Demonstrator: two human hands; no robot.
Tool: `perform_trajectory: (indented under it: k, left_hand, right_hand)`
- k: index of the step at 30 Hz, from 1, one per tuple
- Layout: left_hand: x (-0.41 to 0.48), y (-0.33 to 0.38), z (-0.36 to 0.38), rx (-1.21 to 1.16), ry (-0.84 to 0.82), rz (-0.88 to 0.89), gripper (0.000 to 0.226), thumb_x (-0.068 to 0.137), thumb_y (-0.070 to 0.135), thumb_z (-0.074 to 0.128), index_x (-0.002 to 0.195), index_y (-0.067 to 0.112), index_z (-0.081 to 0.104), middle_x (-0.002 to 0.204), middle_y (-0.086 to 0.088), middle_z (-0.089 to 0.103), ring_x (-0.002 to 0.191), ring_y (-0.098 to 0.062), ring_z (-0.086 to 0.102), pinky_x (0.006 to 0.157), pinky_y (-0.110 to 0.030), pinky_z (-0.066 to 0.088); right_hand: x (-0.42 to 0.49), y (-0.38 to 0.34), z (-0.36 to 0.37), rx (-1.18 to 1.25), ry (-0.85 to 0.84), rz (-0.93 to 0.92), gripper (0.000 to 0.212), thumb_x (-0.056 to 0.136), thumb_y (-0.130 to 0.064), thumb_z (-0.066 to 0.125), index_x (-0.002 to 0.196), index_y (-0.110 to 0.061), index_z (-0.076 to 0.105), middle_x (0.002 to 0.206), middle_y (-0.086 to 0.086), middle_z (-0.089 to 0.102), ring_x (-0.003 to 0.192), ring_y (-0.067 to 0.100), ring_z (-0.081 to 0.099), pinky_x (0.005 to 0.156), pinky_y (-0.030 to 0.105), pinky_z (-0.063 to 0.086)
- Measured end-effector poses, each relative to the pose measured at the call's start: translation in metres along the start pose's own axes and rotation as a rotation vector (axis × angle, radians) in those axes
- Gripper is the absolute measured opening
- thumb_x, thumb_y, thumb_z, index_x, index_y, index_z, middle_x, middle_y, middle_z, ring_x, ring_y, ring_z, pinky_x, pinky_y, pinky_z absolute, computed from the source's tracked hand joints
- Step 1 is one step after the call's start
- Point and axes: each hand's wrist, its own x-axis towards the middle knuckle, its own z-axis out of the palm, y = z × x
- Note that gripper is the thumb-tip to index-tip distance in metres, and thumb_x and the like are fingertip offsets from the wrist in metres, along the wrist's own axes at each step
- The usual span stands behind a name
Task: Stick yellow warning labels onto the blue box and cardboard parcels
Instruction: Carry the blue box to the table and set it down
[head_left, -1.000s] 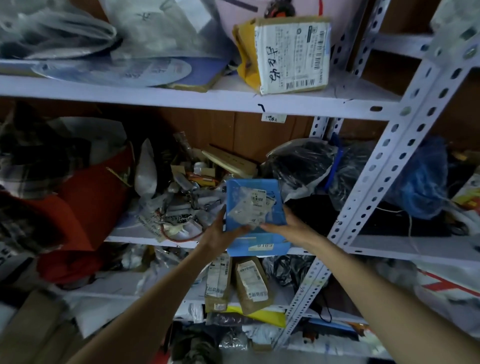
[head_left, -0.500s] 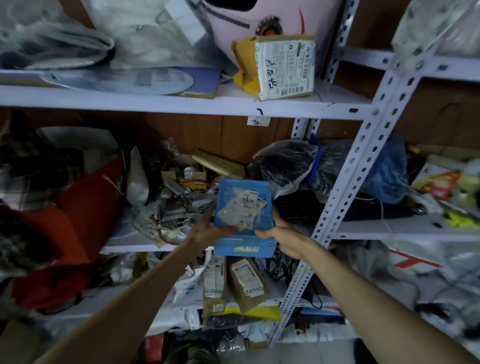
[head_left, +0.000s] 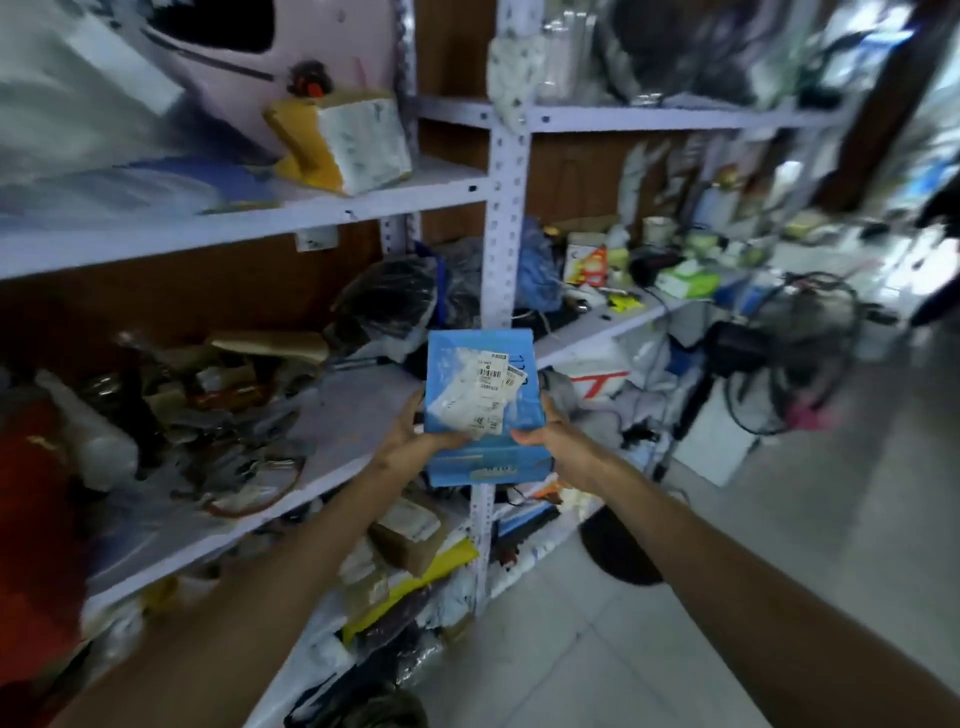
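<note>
The blue box (head_left: 478, 374) looks light and fairly stiff, since two hands carry it by its edges alone. Its glossy skin may be slippery, so the opposite side walls near the lower corners seem the safest hold. The left hand (head_left: 410, 441) grips the left edge, thumb across the face. The right hand (head_left: 550, 436) clasps the right edge likewise. The box is held in the air just in front of the white shelf post (head_left: 506, 208). It is a flat, bright blue carton with crumpled white shipping labels (head_left: 475, 395) across its face and no yellow label visible. Brown cardboard parcels (head_left: 410, 535) lie on a lower shelf, left of the post.
</note>
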Motion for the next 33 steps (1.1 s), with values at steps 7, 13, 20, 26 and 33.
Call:
perform_trajectory:
  k: [7, 13, 20, 26, 33]
  left_hand:
    - [0.006, 0.037, 0.173, 0.052, -0.475, 0.195, 0.065, 0.066, 0.009, 0.082, 0.122, 0.02, 0.051, 0.12, 0.003, 0.062, 0.085, -0.006, 0.068, 0.068, -0.021, 0.056]
    - [-0.015, 0.058, 0.357, 0.101, -0.814, 0.286, 0.085, 0.043, 0.034, 0.082, 0.121, 0.043, 0.051, 0.113, 0.012, 0.068, 0.104, -0.012, 0.065, 0.096, -0.042, 0.051]
    - [-0.078, 0.075, 0.525, 0.201, -1.213, 0.369, 0.078, 0.037, 0.038, 0.079, 0.104, 0.062, 0.047, 0.109, 0.021, 0.064, 0.109, -0.012, 0.059, 0.099, -0.035, 0.048]
    - [-0.131, 0.073, 0.634, 0.232, -1.491, 0.344, 0.104, 0.042, 0.034, 0.083, 0.136, 0.045, 0.041, 0.123, 0.012, 0.063, 0.111, -0.011, 0.06, 0.1, -0.036, 0.048]
    - [-0.162, 0.062, 0.753, 0.291, -1.705, 0.357, 0.098, 0.067, 0.018, 0.084, 0.147, 0.035, 0.03, 0.122, 0.011, 0.057, 0.1, -0.008, 0.058, 0.071, -0.013, 0.048]
  right_hand:
    - [-0.126, 0.014, -0.132, 0.129, 0.424, -0.098, 0.076, 0.075, -0.004, 0.072, 0.14, -0.026, 0.038, 0.122, 0.002, 0.061, 0.111, 0.027, 0.06, 0.092, 0.05, 0.052]
    - [-0.251, 0.041, -0.242, 0.233, 0.805, -0.152, 0.074, 0.065, -0.007, 0.064, 0.136, -0.013, 0.041, 0.113, 0.009, 0.06, 0.092, 0.021, 0.06, 0.061, 0.023, 0.053]
    - [-0.374, 0.092, -0.322, 0.377, 1.205, -0.16, 0.075, 0.069, -0.001, 0.069, 0.134, -0.03, 0.045, 0.13, 0.004, 0.06, 0.111, 0.027, 0.063, 0.089, 0.045, 0.054]
    - [-0.461, 0.114, -0.358, 0.404, 1.45, -0.095, 0.079, 0.077, 0.003, 0.066, 0.136, -0.035, 0.031, 0.127, 0.003, 0.06, 0.104, 0.025, 0.065, 0.087, 0.046, 0.056]
    - [-0.503, 0.139, -0.404, 0.387, 1.767, -0.088, 0.073, 0.072, 0.004, 0.063, 0.136, -0.014, 0.036, 0.129, 0.012, 0.057, 0.11, 0.032, 0.061, 0.083, 0.043, 0.056]
